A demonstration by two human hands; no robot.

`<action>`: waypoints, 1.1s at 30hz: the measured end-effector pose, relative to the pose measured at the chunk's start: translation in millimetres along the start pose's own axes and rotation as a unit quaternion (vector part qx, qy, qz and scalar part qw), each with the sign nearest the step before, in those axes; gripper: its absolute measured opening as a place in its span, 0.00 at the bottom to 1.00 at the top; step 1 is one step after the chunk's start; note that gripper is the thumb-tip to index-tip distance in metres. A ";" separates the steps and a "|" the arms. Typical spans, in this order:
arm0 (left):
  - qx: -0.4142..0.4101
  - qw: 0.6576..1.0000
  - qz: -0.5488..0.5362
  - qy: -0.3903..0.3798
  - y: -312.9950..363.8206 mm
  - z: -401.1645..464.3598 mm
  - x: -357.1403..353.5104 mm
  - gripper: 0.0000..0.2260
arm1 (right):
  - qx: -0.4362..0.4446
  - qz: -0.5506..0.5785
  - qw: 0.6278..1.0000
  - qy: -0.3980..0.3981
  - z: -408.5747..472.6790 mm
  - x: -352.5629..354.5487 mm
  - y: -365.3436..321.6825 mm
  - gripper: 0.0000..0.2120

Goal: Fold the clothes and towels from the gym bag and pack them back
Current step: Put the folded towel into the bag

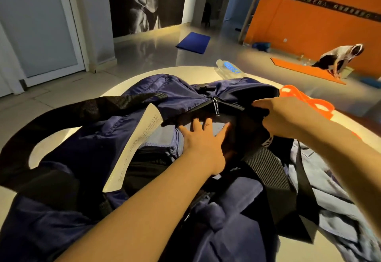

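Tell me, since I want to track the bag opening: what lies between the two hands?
In the head view, between the left hand and right hand lies the gym bag's dark open mouth, with the zipper pull hanging above it.

A gym studio: orange wall (309,20), exercise mats (193,42) on floor, physique poster (147,2).

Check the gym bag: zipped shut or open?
Open. The right hand grips the gym bag rim apart; the left hand reaches inside.

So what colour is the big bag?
The gym bag is dark navy blue with black straps, seen in the head view.
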State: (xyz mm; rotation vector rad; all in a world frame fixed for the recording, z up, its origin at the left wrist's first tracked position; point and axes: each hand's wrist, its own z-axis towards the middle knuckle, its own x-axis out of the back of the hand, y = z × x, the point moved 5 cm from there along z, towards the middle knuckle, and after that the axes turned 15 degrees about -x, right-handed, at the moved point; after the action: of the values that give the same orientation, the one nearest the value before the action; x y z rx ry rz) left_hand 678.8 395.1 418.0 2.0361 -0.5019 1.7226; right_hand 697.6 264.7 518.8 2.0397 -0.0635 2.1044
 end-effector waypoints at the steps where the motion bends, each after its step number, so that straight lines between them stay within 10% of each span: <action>1: -0.001 1.000 -0.002 0.004 -0.4 1.8 0.7 0.36 | -0.003 0.002 1.000 0.003 0.3 -2.5 1.3 0.25; 20: -0.051 0.996 0.053 0.059 6.4 -40.3 2.1 0.28 | 0.024 0.138 0.990 -0.004 -13.5 -14.0 10.2 0.29; 28: -0.029 0.989 0.142 0.035 3.6 -46.2 11.7 0.23 | 0.036 0.457 0.885 -0.087 -44.0 16.7 17.4 0.35; 33: -0.092 0.947 0.072 0.299 12.3 -97.1 26.8 0.15 | 0.037 0.547 0.829 -0.114 -67.5 -0.6 -1.6 0.28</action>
State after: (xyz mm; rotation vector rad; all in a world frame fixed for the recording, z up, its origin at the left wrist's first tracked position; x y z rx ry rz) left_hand 595.8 436.6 459.1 1.2776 -0.5845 2.1628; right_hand 631.4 278.1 515.2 2.6180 -1.5434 2.3102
